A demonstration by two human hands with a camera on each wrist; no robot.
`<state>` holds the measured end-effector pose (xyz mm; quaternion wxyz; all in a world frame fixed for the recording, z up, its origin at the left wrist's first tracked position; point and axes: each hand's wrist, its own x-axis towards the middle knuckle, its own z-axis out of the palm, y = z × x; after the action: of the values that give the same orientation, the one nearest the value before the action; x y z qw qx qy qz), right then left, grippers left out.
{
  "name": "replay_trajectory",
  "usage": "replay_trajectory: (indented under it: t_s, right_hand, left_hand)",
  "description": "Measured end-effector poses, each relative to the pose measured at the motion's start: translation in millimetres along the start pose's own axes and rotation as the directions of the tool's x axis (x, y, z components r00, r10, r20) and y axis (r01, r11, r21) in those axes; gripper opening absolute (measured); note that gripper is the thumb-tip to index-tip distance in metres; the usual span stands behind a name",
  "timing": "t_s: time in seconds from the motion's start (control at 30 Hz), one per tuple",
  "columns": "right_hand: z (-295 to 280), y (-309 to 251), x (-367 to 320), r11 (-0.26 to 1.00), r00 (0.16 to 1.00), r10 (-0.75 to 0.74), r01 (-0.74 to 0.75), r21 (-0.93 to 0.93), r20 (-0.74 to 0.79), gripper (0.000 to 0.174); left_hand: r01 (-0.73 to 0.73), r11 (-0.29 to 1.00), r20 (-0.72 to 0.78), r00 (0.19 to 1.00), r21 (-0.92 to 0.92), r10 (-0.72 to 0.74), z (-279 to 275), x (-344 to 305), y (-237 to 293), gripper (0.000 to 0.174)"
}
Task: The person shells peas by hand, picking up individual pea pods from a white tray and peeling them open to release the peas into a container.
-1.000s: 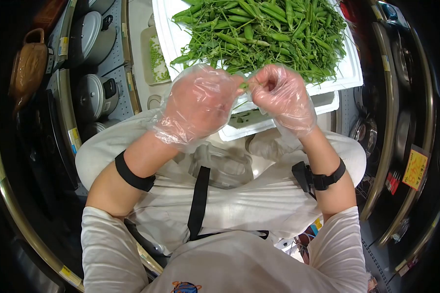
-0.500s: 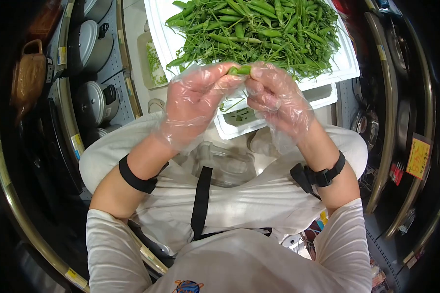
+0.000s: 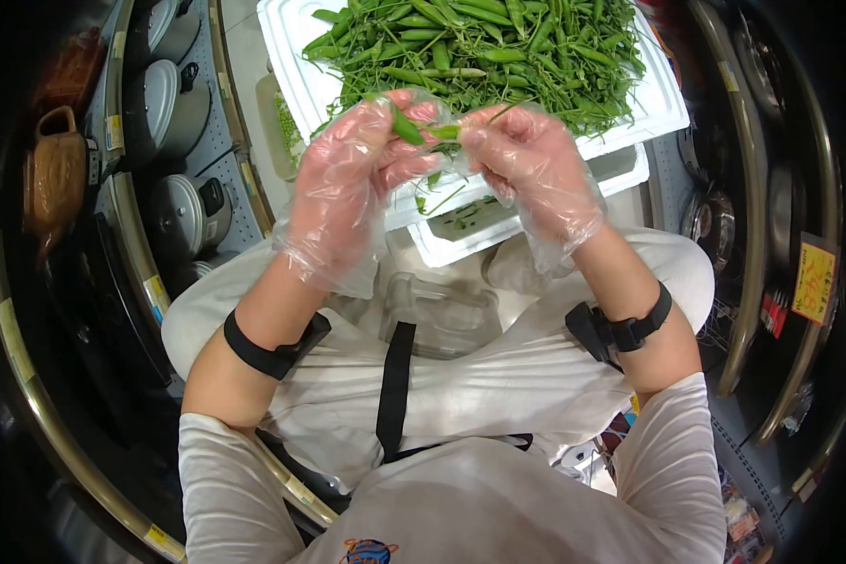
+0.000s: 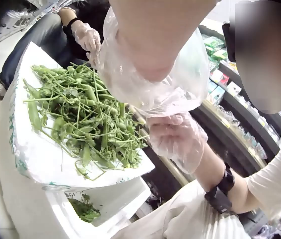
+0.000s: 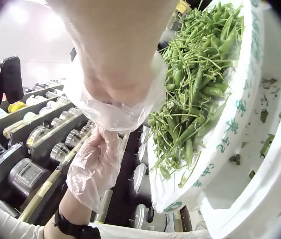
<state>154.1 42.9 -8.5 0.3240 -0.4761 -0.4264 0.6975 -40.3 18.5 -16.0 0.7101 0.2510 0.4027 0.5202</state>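
In the head view my left hand [image 3: 340, 179], in a clear plastic glove, pinches a green pea pod [image 3: 405, 126] between thumb and fingers. My right hand [image 3: 534, 169], gloved the same way, pinches a paler green piece [image 3: 445, 133] right beside it, fingertips close to the left ones. Both hands are raised over the near edge of a white foam lid [image 3: 296, 70], which bears a heap of pea pods [image 3: 498, 56] with stems and leaves. Both wrist views show the gloves, but the pod is hidden there behind my hands.
Below the lid stands a white foam box [image 3: 442, 252] with leaf scraps inside. A tray [image 3: 271, 141] of shelled peas lies to the left. An empty clear container [image 3: 442, 315] sits between my legs. Shelves with pots [image 3: 164, 99] flank me. Another person's gloved hand [image 4: 86, 37] is across the heap.
The hands have turned and risen slightly, and the pod now shows as two green parts between them. The left hand has moved left, away from the right.
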Motion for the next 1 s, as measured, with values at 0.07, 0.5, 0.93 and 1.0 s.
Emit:
replay_trajectory:
  t_s: [0.07, 0.5, 0.93, 1.0]
  right_hand:
    - [-3, 0, -1, 0.999, 1.000, 0.007, -0.008, -0.045, -0.019, 0.020]
    - [-85, 5, -8, 0.594, 0.971, -0.239, 0.136, -0.793, -0.012, 0.016]
    - [-141, 32, -19, 0.248, 0.984, -0.154, -0.053, -0.967, -0.093, 0.015]
    - [-144, 35, -20, 0.178, 0.972, -0.184, -0.114, -0.978, -0.146, 0.019]
  left_hand:
    - [-0.009, 0.999, 0.033, 0.999, -0.032, 0.011, -5, 4, 2, 0.035]
    - [-0.012, 0.943, 0.132, 0.990, -0.332, 0.059, -11, 25, 19, 0.031]
    - [0.105, 0.975, 0.177, 0.982, -0.197, -0.070, 31, 34, -6, 0.036]
    - [0.129, 0.970, 0.214, 0.973, -0.205, -0.084, 37, 33, -8, 0.036]
